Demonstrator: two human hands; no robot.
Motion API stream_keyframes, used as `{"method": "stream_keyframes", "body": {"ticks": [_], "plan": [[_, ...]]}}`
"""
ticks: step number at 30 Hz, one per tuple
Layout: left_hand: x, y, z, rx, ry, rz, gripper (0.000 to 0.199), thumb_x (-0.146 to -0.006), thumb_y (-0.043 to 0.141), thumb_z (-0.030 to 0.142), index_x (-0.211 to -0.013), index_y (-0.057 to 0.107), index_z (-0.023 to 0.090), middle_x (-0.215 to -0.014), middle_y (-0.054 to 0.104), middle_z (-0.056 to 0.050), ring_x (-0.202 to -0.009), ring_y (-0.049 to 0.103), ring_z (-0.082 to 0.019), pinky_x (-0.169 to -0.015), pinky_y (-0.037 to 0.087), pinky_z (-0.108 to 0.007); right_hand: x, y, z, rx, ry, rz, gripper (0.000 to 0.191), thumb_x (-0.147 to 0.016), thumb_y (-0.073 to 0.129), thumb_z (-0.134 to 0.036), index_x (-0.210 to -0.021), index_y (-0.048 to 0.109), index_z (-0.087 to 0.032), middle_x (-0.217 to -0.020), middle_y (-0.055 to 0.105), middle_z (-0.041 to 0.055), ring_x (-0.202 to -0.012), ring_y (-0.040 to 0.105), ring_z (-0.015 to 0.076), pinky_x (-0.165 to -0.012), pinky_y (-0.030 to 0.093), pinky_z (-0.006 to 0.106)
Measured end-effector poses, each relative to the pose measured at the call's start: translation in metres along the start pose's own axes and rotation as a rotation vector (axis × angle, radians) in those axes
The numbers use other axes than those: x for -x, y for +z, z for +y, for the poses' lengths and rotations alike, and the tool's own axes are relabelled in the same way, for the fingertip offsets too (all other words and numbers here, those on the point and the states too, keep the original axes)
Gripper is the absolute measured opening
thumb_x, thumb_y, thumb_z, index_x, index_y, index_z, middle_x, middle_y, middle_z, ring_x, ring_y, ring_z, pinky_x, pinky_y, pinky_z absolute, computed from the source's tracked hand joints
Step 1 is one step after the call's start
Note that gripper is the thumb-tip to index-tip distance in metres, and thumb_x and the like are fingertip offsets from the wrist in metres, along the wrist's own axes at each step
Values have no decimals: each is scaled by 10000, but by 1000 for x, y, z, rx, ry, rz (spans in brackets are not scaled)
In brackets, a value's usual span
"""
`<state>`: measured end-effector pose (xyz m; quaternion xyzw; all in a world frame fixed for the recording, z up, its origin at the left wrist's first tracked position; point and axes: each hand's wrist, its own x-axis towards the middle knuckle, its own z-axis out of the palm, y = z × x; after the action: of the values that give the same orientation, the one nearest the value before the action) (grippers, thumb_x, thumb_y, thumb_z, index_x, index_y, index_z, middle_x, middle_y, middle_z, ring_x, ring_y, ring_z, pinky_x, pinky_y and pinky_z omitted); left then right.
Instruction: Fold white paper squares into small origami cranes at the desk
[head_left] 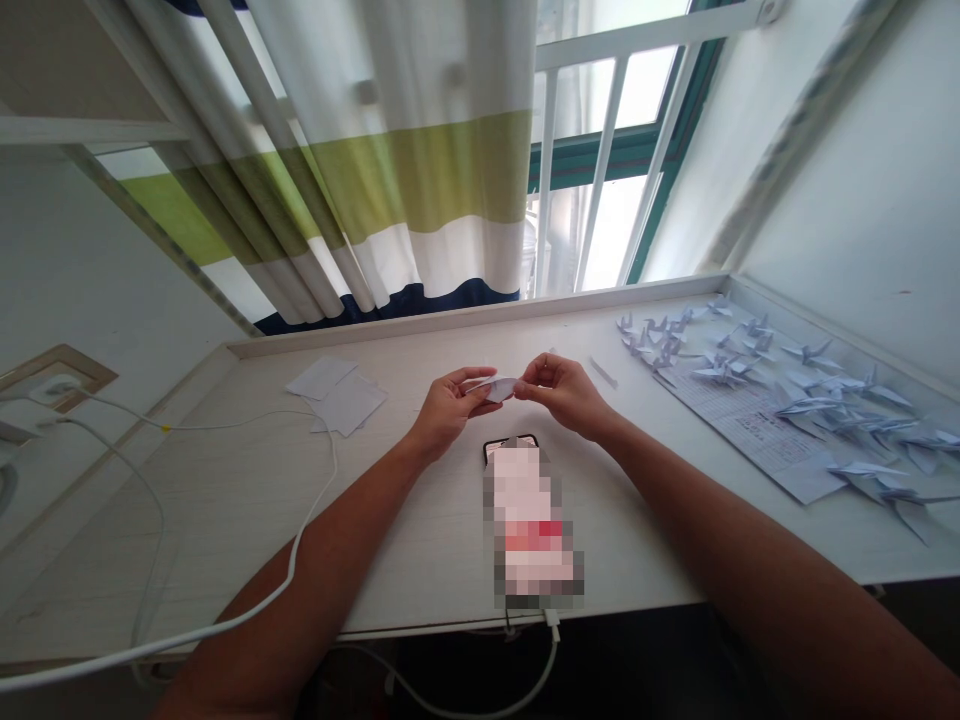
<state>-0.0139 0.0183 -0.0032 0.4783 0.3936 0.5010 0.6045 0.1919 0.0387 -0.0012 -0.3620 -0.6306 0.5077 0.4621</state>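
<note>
Between my two hands, above the middle of the desk, is a small folded piece of white paper (498, 388). My left hand (448, 405) grips its left side, thumb and fingers closed around it. At the paper's right end, my right hand (561, 390) pinches a corner between thumb and fingertips. Just below the hands lies a phone (525, 520) with a blurred screen. Loose white paper squares (349, 405) rest on the desk to the left of my left hand.
Many folded paper cranes (847, 400) cover the desk's right side, some on a printed sheet (757, 440). A white cable (300, 545) crosses my left forearm, and another plug (553, 622) enters the phone. A raised rim (465, 318) borders the desk by the curtain (450, 180).
</note>
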Motion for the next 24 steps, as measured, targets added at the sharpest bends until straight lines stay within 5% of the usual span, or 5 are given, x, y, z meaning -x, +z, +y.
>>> {"method": "stream_keyframes", "body": {"ticks": [8, 16, 24], "plan": [[-1, 1, -2, -25, 9, 56, 451, -721, 865, 342, -1085, 712, 125, -934, 773, -93, -890, 738, -218, -959, 581, -493, 1, -1, -3, -113, 99, -36, 294, -763, 781, -277, -1008, 665, -165, -851, 762, 62, -812, 734, 205, -889, 571, 449], [-1, 4, -6, -26, 69, 79, 485, -703, 875, 385, -1078, 708, 126, -952, 773, -91, -906, 735, -222, -936, 593, -487, 2, 3, -7, 145, -9, -94, 370, -739, 793, -291, -1079, 719, -165, -1034, 749, 92, -962, 693, 223, -903, 541, 404], [4, 10, -4, 27, 42, 48, 512, -711, 876, 346, -1134, 682, 132, -955, 781, -98, -897, 747, -223, -965, 579, -499, 1, 5, -6, 234, -13, 10, 291, -795, 753, -450, -826, 751, -160, -850, 755, 73, -804, 670, 204, -776, 518, 338]]}}
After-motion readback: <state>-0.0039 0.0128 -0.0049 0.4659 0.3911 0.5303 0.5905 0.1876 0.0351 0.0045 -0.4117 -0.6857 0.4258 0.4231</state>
